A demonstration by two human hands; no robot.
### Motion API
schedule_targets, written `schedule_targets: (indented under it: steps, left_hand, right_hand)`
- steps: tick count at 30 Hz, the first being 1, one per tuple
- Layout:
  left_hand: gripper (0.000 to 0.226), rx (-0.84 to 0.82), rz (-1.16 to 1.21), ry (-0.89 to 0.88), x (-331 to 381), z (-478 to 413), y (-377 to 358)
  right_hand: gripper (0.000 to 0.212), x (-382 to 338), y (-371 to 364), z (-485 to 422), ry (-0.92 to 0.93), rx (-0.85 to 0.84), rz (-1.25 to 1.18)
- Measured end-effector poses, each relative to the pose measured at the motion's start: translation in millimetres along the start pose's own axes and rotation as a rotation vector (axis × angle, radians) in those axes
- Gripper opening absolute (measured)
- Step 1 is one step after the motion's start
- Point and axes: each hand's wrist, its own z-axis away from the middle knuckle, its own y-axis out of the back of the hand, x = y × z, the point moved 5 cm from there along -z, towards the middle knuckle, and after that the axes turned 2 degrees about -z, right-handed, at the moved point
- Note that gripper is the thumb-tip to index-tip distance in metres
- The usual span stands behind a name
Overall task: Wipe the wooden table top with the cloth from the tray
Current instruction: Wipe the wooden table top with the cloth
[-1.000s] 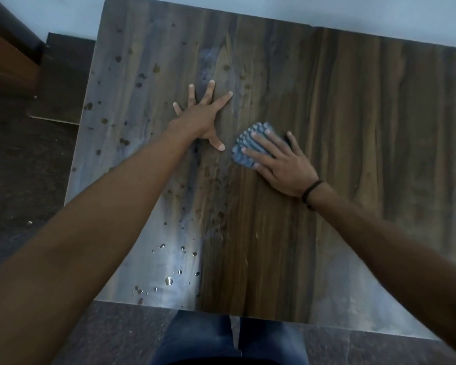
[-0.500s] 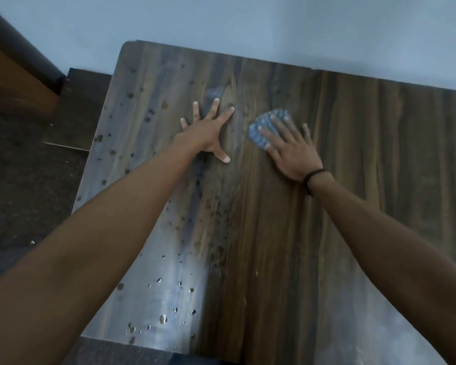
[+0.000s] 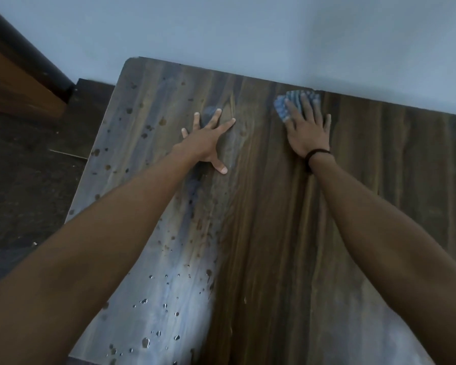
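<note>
The wooden table top (image 3: 379, 206) fills most of the view, with water drops scattered over its left half. A blue checked cloth (image 3: 282, 108) lies flat at the table's far edge, close to the wall. My right hand (image 3: 307, 130) presses down on it with straight spread fingers and covers most of it. To the left, my left hand (image 3: 208, 139) rests flat on the wet wood, fingers spread, holding nothing. No tray is in view.
A pale wall (image 3: 248, 35) runs along the table's far edge. A dark floor (image 3: 24, 193) lies left of the table, and a brown wooden piece with a black rail (image 3: 19, 83) stands at the upper left.
My right hand has pushed the cloth away from me, from the middle of the table to its far edge. The left hand has stayed planted. The camera has tilted up toward the wall.
</note>
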Motion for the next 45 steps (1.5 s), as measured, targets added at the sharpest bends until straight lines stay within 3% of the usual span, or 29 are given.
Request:
schedule_targets:
  steps: [2,6,7,12,17,18,22,23,26,28,32,33,37,38,42,45]
  left_hand:
    - [0.140,0.015,-0.003,-0.010,-1,-1,1]
    - [0.141,0.006,-0.009,0.001,1,-3,-5]
    - [0.141,-0.001,-0.010,-0.001,1,-4,-6]
    - [0.145,-0.017,-0.018,0.017,1,-7,-4]
    - [0.147,-0.040,-0.027,0.035,3,-9,-3]
    - [0.147,-0.041,-0.028,0.038,3,-9,-3]
    - [0.147,-0.029,-0.027,0.039,3,-9,-4]
    - [0.147,-0.028,-0.028,0.037,2,-9,-4]
    - [0.147,-0.030,-0.025,0.046,1,-10,-4]
    - [0.147,-0.027,-0.026,0.050,1,-9,-4]
    - [0.146,-0.023,-0.015,0.036,0,-9,-3]
    - [0.146,-0.024,-0.011,0.028,1,-9,-3]
    - [0.146,-0.015,-0.011,0.041,-2,-7,-2]
    - [0.145,-0.017,-0.013,0.036,-2,-6,-3]
    - [0.146,-0.022,-0.007,0.000,-2,-7,-4]
    - [0.144,-0.017,-0.007,-0.005,-7,-2,-3]
  right_hand:
    - [0.053,-12,-8,6,-0.067,0.054,-0.007]
    - [0.051,-31,-31,44,0.311,-0.068,0.149]
    - [0.050,-24,-25,32,0.333,-0.075,0.162]
    - [0.054,9,7,-33,-0.123,0.063,-0.047]
    - [0.052,-14,-14,0,0.259,-0.028,0.112]
    - [0.052,-3,-8,-7,0.229,-0.005,0.119]
    - [0.054,30,16,-38,-0.241,0.110,-0.073]
    - [0.055,16,12,-38,-0.225,0.103,-0.061]
    - [0.053,-32,-14,-22,0.126,0.036,0.058]
    - [0.052,-31,-17,-22,0.234,0.013,0.074]
    - [0.055,-12,1,-57,-0.062,0.035,-0.032]
    - [0.056,-24,-3,-56,-0.051,0.029,-0.018]
    - [0.053,-63,-32,-22,0.306,-0.045,0.120]
    - [0.053,-59,-28,-25,0.298,-0.046,0.111]
    - [0.054,-53,-13,-41,-0.030,0.003,-0.011]
    - [0.053,-90,-36,-4,0.187,-0.033,0.085]
